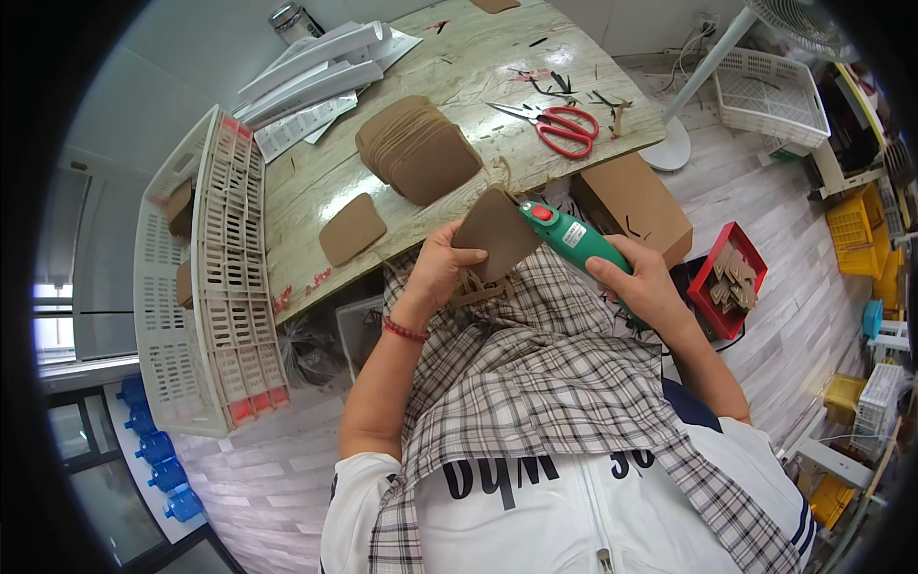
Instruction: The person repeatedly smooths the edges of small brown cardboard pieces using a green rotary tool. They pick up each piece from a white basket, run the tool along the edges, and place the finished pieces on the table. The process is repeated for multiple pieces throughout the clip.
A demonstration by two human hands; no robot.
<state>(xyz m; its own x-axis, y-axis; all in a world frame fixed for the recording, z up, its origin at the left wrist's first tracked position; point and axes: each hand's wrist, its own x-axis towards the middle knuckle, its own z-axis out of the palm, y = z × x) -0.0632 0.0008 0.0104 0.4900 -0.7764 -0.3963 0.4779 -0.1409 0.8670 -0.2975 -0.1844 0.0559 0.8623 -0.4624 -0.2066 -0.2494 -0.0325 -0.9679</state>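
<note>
My left hand (438, 273), with a red bead bracelet at the wrist, pinches a flat brown piece with rounded corners (497, 237) by its lower left side. Wrapped in my right hand (636, 282) is a green handheld electric trimmer (577, 241) with a red button. The trimmer's head meets the right edge of the brown piece, just off the table's near edge. A thin tan strip (502, 172) curls at its top. On the table lie a stack of similar brown pieces (435, 158) and a single one (352, 231). More tan strips (473, 290) rest on my lap.
Red-handled scissors (566, 131) and dark scraps lie on the table (459, 57). Rolled papers (311, 77) are at the back left, beside a white plastic crate (234, 277). At right stand a cardboard box (639, 206), a red box of tan pieces (755, 251) and a fan pole (708, 62).
</note>
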